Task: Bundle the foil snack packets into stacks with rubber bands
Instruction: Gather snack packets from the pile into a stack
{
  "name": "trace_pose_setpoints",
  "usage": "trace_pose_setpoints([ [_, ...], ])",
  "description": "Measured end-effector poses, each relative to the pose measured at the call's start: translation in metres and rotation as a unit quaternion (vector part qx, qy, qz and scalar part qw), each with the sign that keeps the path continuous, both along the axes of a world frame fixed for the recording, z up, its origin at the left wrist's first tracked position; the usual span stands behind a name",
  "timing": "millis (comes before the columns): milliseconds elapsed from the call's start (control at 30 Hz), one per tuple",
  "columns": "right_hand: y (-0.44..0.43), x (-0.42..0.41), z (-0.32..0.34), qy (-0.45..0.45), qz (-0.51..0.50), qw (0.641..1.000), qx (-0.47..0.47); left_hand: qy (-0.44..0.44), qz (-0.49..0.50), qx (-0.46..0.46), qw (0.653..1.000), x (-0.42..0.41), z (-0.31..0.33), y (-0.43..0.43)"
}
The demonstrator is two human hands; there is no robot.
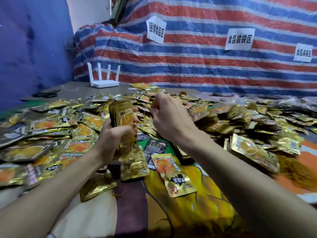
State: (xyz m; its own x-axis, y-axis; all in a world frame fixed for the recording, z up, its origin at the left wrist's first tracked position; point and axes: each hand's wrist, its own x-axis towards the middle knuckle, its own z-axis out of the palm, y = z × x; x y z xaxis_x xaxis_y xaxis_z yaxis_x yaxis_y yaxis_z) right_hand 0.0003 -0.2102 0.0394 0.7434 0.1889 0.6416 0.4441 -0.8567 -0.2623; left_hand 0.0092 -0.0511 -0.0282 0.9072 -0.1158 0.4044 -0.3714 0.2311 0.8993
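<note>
Left hand [115, 136], right hand [167, 120] — one stack [123, 112].

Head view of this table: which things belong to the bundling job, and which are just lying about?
Job: stack of packets, gripped upright by the left hand; right hand, fingers curled; loose packets heaped all round.
Lying about: white router; paper signs; striped tarp.

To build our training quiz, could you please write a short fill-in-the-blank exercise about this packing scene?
1. The left hand grips a stack of foil ___.
2. The white router at the back has ___ antennas.
3. The striped tarp carries ___ paper signs.
Missing words: packets, four, three.
</note>
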Motion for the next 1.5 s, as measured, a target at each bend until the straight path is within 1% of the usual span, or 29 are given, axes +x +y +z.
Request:
trace_pose_setpoints([
  [100,0.022,0.017,-0.009,0.019,0.029,0.998,0.046,0.106,-0.027,-0.085,0.990,0.004,0.004,0.008],
  [167,0.033,0.029,-0.017,0.029,0.048,0.995,0.088,0.145,-0.012,-0.092,0.985,0.007,0.008,0.015],
  [300,0.047,0.045,-0.043,0.029,0.079,0.982,0.168,0.131,0.049,-0.056,0.989,0.009,0.013,0.023],
  [367,0.051,0.048,-0.055,0.016,0.096,0.981,0.165,0.136,0.090,-0.041,0.986,0.015,0.012,0.026],
  [433,0.052,0.052,-0.062,0.019,0.110,0.982,0.150,0.147,0.161,0.012,0.976,0.022,0.011,0.031],
  [467,0.052,0.053,-0.064,0.027,0.115,0.982,0.148,0.151,0.181,0.035,0.971,0.024,0.010,0.033],
  [533,0.049,0.053,-0.064,0.058,0.122,0.980,0.146,0.159,0.176,0.048,0.970,0.026,0.010,0.038],
  [567,0.047,0.051,-0.063,0.092,0.136,0.974,0.155,0.161,0.158,0.050,0.973,0.024,0.011,0.040],
  [600,0.044,0.048,-0.060,0.144,0.169,0.957,0.187,0.163,0.134,0.050,0.976,0.023,0.012,0.041],
  [633,0.040,0.044,-0.056,0.209,0.220,0.922,0.241,0.163,0.108,0.045,0.980,0.021,0.013,0.041],
  [667,0.037,0.040,-0.052,0.274,0.281,0.867,0.309,0.165,0.084,0.041,0.982,0.021,0.012,0.041],
  [700,0.032,0.037,-0.048,0.327,0.339,0.798,0.375,0.170,0.065,0.041,0.982,0.021,0.012,0.043],
  [733,0.029,0.036,-0.044,0.358,0.383,0.731,0.437,0.173,0.042,0.042,0.983,0.020,0.012,0.043],
  [767,0.026,0.035,-0.041,0.371,0.408,0.671,0.495,0.176,0.014,0.041,0.983,0.020,0.011,0.043],
  [800,0.025,0.035,-0.039,0.370,0.419,0.620,0.550,0.177,-0.016,0.038,0.983,0.019,0.012,0.041],
  [867,0.023,0.037,-0.039,0.353,0.422,0.545,0.632,0.171,-0.065,0.016,0.983,0.017,0.013,0.039],
  [900,0.022,0.039,-0.039,0.351,0.427,0.523,0.649,0.165,-0.086,0.002,0.983,0.017,0.013,0.037],
  [933,0.023,0.039,-0.040,0.356,0.431,0.519,0.647,0.160,-0.101,-0.008,0.982,0.017,0.013,0.036],
  [967,0.023,0.039,-0.040,0.359,0.426,0.539,0.632,0.158,-0.112,-0.011,0.981,0.017,0.013,0.036],
  [1033,0.027,0.038,-0.043,0.357,0.396,0.599,0.597,0.162,-0.105,0.001,0.981,0.016,0.014,0.037],
  [1100,0.032,0.039,-0.048,0.360,0.375,0.638,0.568,0.169,-0.050,0.026,0.984,0.016,0.012,0.038],
  [1200,0.033,0.041,-0.054,0.348,0.365,0.662,0.554,0.158,0.071,0.034,0.984,0.020,0.007,0.036],
  [1267,0.032,0.042,-0.056,0.333,0.354,0.681,0.547,0.146,0.141,-0.003,0.979,0.024,0.004,0.034],
  [1333,0.031,0.042,-0.059,0.326,0.333,0.714,0.523,0.124,0.180,-0.059,0.974,0.028,0.003,0.035],
  [1433,0.036,0.039,-0.064,0.340,0.317,0.759,0.456,0.065,0.206,-0.121,0.969,0.030,0.003,0.035],
  [1500,0.043,0.035,-0.068,0.350,0.322,0.771,0.423,0.027,0.214,-0.146,0.965,0.029,0.005,0.032],
])
